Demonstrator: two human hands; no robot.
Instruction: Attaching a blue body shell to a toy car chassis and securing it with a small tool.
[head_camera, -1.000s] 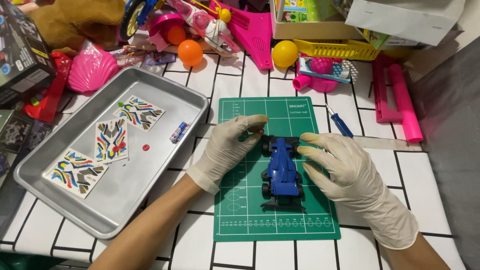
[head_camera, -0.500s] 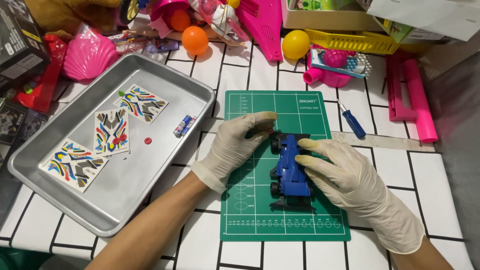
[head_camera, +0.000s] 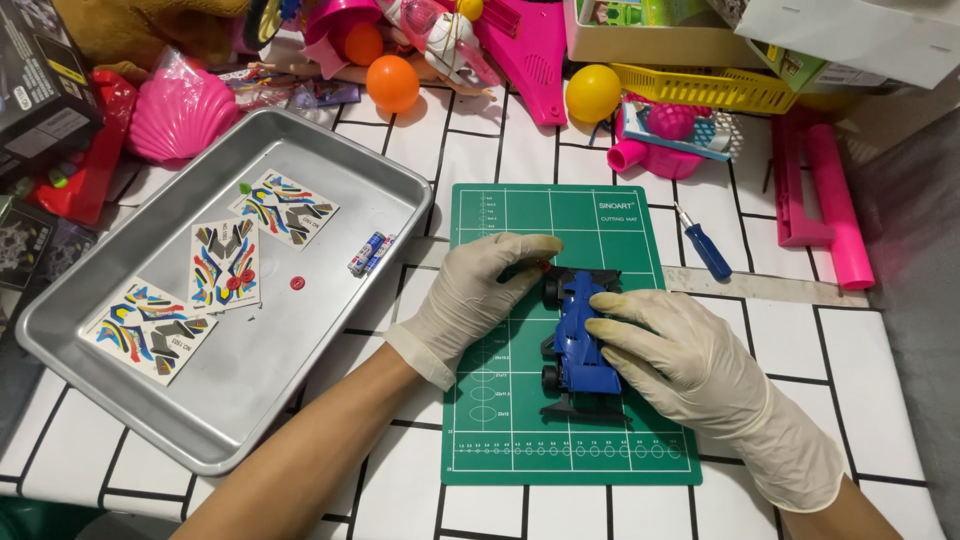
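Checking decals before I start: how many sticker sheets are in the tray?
3, all flat in the metal tray: one upper middle, one in the centre, one at the lower left. None looks hidden.

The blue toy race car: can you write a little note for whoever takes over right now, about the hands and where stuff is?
Left hand, gloved: fingertips at the front of the blue toy race car, near a front wheel.
Right hand, gloved: fingers resting on the car body, steadying it.
The car lies on the green cutting mat.
The metal tray to the left holds three sticker sheets, small batteries and a red round part.
A blue screwdriver lies right of the mat.
The stickers are not on the car.
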